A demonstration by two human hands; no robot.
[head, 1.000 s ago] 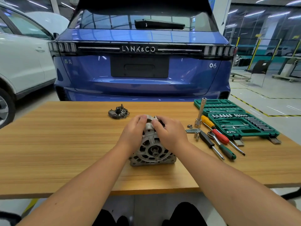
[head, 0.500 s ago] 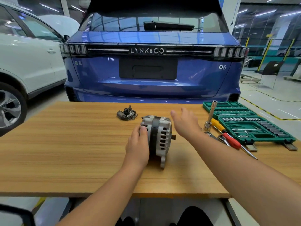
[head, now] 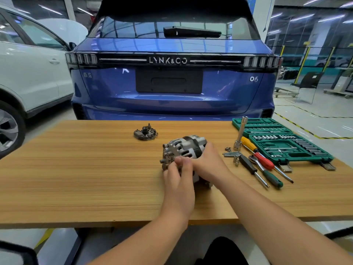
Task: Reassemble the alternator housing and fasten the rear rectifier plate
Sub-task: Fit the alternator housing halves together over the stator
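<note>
The silver alternator (head: 184,148) lies on its side in the middle of the wooden table (head: 76,178), its rear end turned to the left. My left hand (head: 179,180) holds its near left side, fingers curled against the housing. My right hand (head: 208,163) grips the right end of the body from the near side. The dark rectifier plate (head: 145,132) lies alone on the table, behind and to the left of the alternator. Long through bolts and small screws (head: 232,153) lie just right of my right hand.
A green socket set case (head: 282,142) lies open at the table's right. A socket on an extension (head: 239,134) stands upright beside it. A ratchet and screwdrivers (head: 261,165) lie in front. A blue car (head: 172,73) is parked close behind the table, a white car (head: 28,69) at left.
The alternator was turned from facing me to lying sideways, rear end to the left. My right hand let go for a moment and has come back onto its right end.
</note>
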